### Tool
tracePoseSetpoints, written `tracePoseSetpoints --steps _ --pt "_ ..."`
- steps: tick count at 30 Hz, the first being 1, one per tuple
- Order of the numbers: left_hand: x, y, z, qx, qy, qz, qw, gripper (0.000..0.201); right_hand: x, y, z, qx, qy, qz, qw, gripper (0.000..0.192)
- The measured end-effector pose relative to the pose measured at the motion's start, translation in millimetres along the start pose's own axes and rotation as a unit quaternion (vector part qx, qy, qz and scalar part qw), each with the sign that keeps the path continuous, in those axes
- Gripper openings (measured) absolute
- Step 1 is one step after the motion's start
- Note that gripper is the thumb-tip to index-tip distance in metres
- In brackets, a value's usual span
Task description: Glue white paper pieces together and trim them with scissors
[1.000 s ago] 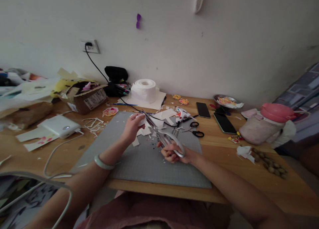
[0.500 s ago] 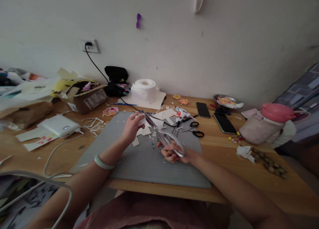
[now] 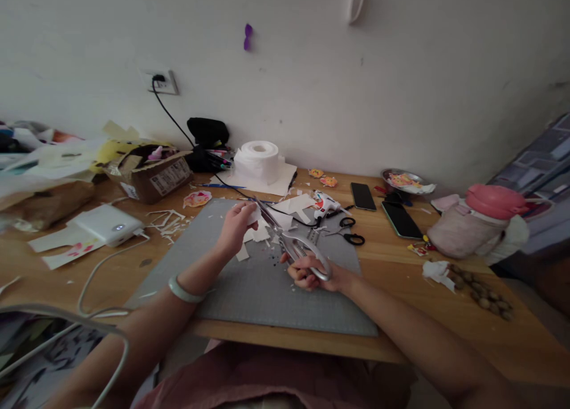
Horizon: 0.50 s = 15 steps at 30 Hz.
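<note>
My left hand (image 3: 236, 225) pinches a small piece of white paper (image 3: 253, 213) above the grey cutting mat (image 3: 262, 296). Large silver scissors (image 3: 307, 246) are in my right hand (image 3: 307, 272), with its fingers wrapped around the handles. Their blades point up and to the left, close beside the paper; whether they touch it I cannot tell. White paper scraps (image 3: 258, 234) lie on the mat under the blades. A second pair of scissors with black handles (image 3: 354, 238) rests at the mat's right edge, near a white glue gun (image 3: 326, 204).
A white paper roll (image 3: 256, 162) stands at the back beside a cardboard box (image 3: 155, 177). On the left lies a white power bank (image 3: 111, 225) with a cable. Two phones (image 3: 363, 196), a metal bowl (image 3: 403, 180) and a pink-lidded bottle (image 3: 494, 201) are on the right.
Both hands stay almost in place. The small paper in my left hand and the scissor blades have shifted only very slightly.
</note>
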<state>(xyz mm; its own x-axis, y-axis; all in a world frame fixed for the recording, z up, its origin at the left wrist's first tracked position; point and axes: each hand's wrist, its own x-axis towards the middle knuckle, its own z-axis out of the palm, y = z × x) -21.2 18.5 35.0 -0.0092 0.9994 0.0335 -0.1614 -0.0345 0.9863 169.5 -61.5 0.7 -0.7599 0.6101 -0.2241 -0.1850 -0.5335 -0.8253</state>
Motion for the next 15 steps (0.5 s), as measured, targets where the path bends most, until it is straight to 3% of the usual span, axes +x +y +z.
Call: tracePoseSetpoints --steps 15 --pt "0.0 1.6 -1.0 0.012 -0.005 0.009 1.0 0.015 -0.7 -0.8 1.5 -0.005 -0.012 -0.009 1.0 0.024"
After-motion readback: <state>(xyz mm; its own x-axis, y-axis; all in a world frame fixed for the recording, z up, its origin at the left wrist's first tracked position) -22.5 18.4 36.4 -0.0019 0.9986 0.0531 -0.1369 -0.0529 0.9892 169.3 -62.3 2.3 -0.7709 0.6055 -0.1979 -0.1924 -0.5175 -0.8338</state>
